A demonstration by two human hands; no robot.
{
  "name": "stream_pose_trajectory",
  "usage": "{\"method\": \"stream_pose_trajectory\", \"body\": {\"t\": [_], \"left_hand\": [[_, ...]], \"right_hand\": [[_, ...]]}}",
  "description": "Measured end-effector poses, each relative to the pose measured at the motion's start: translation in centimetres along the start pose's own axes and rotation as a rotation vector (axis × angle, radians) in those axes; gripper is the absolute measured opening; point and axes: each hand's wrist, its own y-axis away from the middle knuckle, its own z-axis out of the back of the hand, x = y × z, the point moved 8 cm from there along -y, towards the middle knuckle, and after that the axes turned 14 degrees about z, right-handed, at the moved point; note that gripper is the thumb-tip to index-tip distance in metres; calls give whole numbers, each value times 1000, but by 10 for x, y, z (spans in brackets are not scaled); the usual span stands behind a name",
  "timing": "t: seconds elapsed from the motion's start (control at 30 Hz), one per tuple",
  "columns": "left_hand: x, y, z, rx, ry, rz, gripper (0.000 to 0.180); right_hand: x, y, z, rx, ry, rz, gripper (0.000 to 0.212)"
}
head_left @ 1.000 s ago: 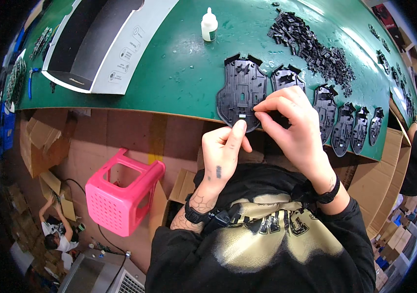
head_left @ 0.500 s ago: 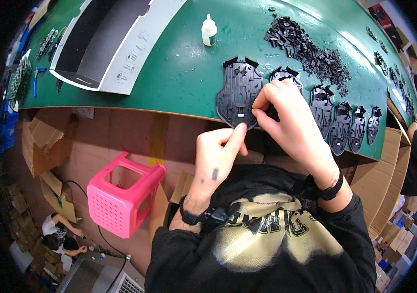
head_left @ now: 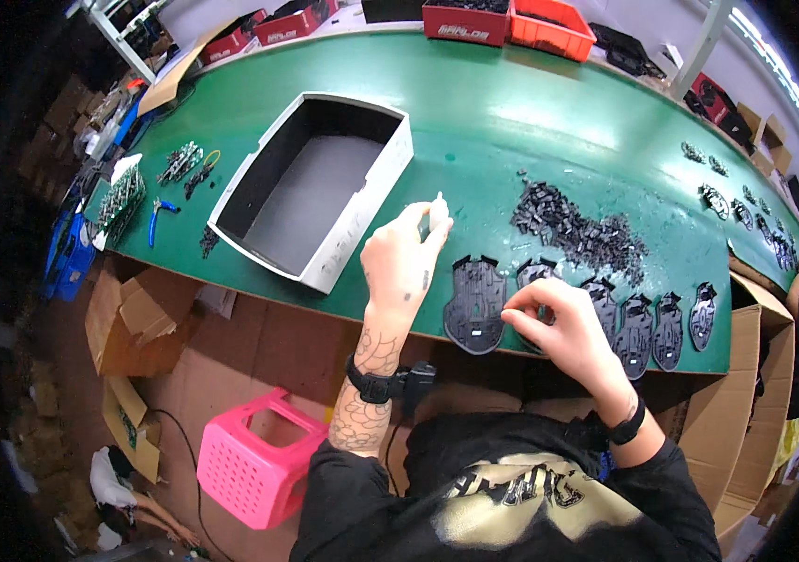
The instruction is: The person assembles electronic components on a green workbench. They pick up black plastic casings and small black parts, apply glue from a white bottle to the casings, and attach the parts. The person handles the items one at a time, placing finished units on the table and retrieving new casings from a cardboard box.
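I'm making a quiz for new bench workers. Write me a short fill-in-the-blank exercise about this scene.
1. The ____ hand has its fingers around the white bottle.
2. The plastic stool is coloured ____.
3. The heap of small black parts lies to the ____ of the open box.
4. The table is coloured ____.
Missing words: left; pink; right; green.

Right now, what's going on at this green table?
A person's left hand is at a small white bottle, though whether its grip has closed is unclear. The right hand has thumb and forefinger pinched beside the leftmost black shell; anything between them is too small to see. More black shells lie to the right, with a heap of small black parts beyond them.
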Motion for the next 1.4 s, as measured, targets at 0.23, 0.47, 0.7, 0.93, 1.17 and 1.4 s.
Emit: {"method": "stream_pose_trajectory", "body": {"t": [0.23, 0.47, 0.7, 0.93, 1.17, 1.4], "left_hand": [[-63, 73, 13, 468, 625, 110, 21], [-47, 120, 8, 430, 565, 79, 39], [39, 154, -2, 483, 724, 552, 15], [65, 171, -43, 636, 829, 702, 24], [60, 165, -49, 707, 769, 757, 25], [62, 167, -51, 664, 811, 750, 23]], "right_hand": [[-19, 22, -22, -266, -1138, -389, 62], [-9, 52, -70, -326, -1737, -516, 48], [-34, 43, -21, -554, -1144, -315, 28], [-37, 50, -18, -480, -670, -281, 16], [-20, 43, -9, -340, -112, -143, 20], [-13, 33, -17, -228, 77, -19, 24]]}}
